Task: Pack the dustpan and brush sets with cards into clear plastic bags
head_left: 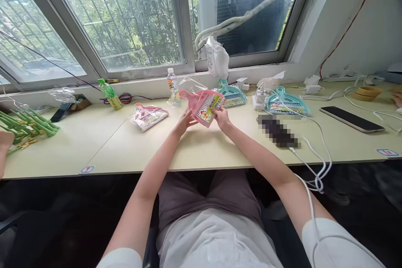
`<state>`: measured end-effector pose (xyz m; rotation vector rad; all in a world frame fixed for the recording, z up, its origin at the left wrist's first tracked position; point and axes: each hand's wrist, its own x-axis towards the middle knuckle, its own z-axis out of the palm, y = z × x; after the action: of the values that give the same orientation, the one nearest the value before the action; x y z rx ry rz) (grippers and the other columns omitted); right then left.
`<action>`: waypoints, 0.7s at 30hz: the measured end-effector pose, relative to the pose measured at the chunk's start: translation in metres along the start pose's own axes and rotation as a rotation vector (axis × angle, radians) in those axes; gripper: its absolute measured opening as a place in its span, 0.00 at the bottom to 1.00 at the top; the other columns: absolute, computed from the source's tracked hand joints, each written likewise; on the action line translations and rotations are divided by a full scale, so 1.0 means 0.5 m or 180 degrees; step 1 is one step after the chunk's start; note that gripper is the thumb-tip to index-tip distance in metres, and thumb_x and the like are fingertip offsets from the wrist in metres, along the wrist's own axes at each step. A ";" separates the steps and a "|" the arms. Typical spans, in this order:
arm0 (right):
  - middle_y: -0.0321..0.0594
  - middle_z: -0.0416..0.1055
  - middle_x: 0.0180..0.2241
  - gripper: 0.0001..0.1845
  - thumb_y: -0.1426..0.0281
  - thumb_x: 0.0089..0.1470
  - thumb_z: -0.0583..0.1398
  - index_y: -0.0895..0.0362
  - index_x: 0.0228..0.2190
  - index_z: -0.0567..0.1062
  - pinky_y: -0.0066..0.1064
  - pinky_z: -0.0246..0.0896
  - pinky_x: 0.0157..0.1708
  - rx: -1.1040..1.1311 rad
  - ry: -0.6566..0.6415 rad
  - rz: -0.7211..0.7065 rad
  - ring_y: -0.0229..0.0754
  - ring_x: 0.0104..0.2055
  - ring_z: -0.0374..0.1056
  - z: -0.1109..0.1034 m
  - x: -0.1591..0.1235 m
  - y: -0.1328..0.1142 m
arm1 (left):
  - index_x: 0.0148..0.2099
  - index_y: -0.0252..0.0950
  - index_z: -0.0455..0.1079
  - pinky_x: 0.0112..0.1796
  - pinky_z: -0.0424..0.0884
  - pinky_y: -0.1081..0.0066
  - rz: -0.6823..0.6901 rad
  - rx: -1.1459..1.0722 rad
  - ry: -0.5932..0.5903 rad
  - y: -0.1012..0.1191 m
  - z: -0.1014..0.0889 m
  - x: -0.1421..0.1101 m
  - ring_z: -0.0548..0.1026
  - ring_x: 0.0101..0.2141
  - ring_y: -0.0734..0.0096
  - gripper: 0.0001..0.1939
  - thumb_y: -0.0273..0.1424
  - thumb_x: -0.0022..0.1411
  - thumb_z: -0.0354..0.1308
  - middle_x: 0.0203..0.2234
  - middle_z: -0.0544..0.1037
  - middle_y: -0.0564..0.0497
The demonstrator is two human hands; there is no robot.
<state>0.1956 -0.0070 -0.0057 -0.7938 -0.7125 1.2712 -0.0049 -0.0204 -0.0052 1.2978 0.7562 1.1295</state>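
Both my hands hold a pink mini dustpan and brush set, raised a little over the table. It is tilted, with its handle towards the upper left and a yellow-green printed label on its front. Clear plastic film sticks up behind it. My left hand grips the left edge, with some fingers hidden behind the set. At the right edge, my right hand pinches it near the label. A second pink set in clear wrapping lies on the table to the left. Behind my right hand rests a turquoise set.
Another turquoise set lies right, near a blurred dark object, white cables and a phone. Bottles, one clear and one green, are at the back. Green stems and another person's hand are far left.
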 end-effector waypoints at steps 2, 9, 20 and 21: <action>0.40 0.84 0.38 0.12 0.80 0.47 0.70 0.56 0.34 0.78 0.44 0.78 0.55 0.0003 -0.0054 -0.0030 0.47 0.47 0.80 0.001 -0.001 0.000 | 0.70 0.48 0.69 0.60 0.74 0.50 -0.0024 -0.0046 0.0078 0.008 -0.012 0.006 0.76 0.63 0.46 0.40 0.59 0.62 0.64 0.58 0.82 0.44; 0.41 0.84 0.35 0.14 0.82 0.43 0.72 0.56 0.32 0.79 0.51 0.78 0.56 -0.0576 -0.0559 0.0242 0.52 0.47 0.81 0.005 -0.011 -0.009 | 0.63 0.39 0.75 0.58 0.76 0.57 -0.0037 -0.0097 0.0363 -0.005 -0.027 0.009 0.81 0.55 0.54 0.31 0.42 0.60 0.71 0.52 0.84 0.45; 0.38 0.82 0.36 0.12 0.83 0.51 0.67 0.55 0.34 0.76 0.40 0.79 0.53 -0.0204 0.0315 0.0020 0.43 0.44 0.80 0.000 0.001 -0.017 | 0.75 0.48 0.58 0.63 0.72 0.52 -0.0266 -0.0503 0.0915 0.008 -0.030 0.022 0.83 0.54 0.60 0.34 0.37 0.70 0.60 0.46 0.86 0.48; 0.38 0.82 0.36 0.12 0.82 0.51 0.67 0.55 0.34 0.75 0.39 0.79 0.52 -0.0181 0.0389 -0.0009 0.42 0.44 0.79 -0.004 0.005 -0.018 | 0.76 0.49 0.55 0.63 0.72 0.53 -0.0190 -0.0598 0.0995 0.014 -0.031 0.021 0.82 0.55 0.61 0.35 0.36 0.71 0.59 0.48 0.85 0.48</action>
<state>0.2023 -0.0056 0.0008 -0.9088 -0.6532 1.1933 -0.0173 -0.0057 0.0008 0.9471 0.8879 1.3385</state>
